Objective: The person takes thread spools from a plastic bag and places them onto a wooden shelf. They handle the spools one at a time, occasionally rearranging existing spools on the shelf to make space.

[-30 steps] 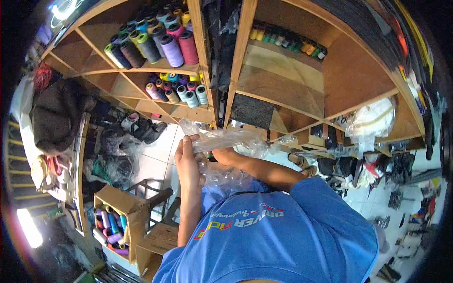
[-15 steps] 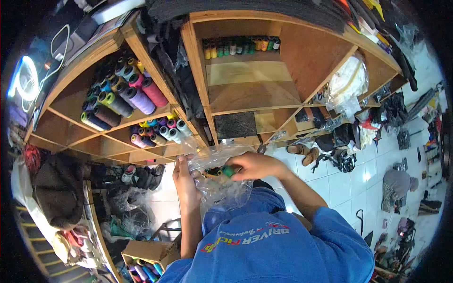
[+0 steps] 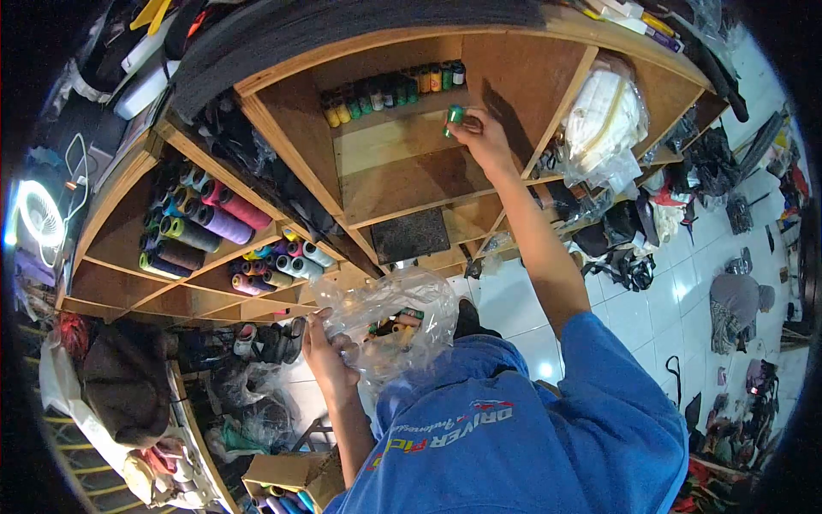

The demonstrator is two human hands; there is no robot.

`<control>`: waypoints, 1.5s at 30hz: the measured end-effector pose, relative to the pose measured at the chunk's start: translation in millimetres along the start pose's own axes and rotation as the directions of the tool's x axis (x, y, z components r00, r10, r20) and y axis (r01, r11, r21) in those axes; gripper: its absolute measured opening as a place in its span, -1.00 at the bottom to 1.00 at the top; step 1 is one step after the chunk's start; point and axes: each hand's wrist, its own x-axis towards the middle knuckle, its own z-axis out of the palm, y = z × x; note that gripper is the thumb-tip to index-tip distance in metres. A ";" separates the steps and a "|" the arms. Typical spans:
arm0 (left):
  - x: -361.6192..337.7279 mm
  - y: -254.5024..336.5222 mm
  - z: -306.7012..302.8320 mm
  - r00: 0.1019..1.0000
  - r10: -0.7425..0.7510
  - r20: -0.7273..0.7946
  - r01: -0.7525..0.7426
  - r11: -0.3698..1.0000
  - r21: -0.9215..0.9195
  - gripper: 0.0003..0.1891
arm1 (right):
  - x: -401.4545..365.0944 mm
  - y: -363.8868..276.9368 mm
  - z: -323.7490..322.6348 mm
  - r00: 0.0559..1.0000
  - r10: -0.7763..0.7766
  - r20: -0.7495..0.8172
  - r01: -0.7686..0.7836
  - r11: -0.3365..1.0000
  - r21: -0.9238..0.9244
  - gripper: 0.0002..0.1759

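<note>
My right hand point(image 3: 485, 141) reaches into a wooden shelf compartment point(image 3: 402, 163), its fingers closed on a small green thread spool point(image 3: 454, 120). Close by, at the back of that compartment, small thread spools point(image 3: 377, 92) in yellow, green, black and orange stand side by side. Lower down, my left hand point(image 3: 329, 353) grips the edge of a clear plastic bag point(image 3: 432, 300). Inside the bag lie several more small spools point(image 3: 398, 324), partly hidden by the shiny plastic.
Large thread cones point(image 3: 224, 224) fill cubbies on the left. A cardboard box point(image 3: 295, 475) of cones stands at the lower left. A white bundle in plastic point(image 3: 604, 116) sits in the right compartment. Sandals, bags and cloth lie about the tiled floor point(image 3: 625, 317).
My right hand has moved from the bag up into the shelf compartment, carrying the green spool. My left hand still holds the bag, now slightly lower. The view has shifted.
</note>
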 end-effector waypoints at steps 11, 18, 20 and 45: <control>-27.1 -4.8 27.0 0.984 -0.025 -0.177 0.017 0.999 -0.047 -0.63 | 93.7 44.3 34.7 0.986 -0.142 -0.086 0.116 0.959 -0.257 -0.67; -37.9 -14.8 34.8 0.965 -0.021 -0.260 0.001 0.997 -0.076 -0.65 | 133.4 72.7 57.6 0.969 -0.223 -0.103 0.167 0.904 -0.394 -0.60; -38.6 -17.2 36.4 0.958 -0.023 -0.287 0.002 0.997 -0.073 -0.65 | 143.0 81.2 63.3 0.969 -0.228 -0.098 0.165 0.887 -0.430 -0.59; -31.2 -20.3 50.8 0.972 -0.045 -0.231 0.017 0.993 -0.120 -0.66 | 30.1 27.0 35.4 0.930 0.193 0.312 -0.266 0.940 0.215 -0.66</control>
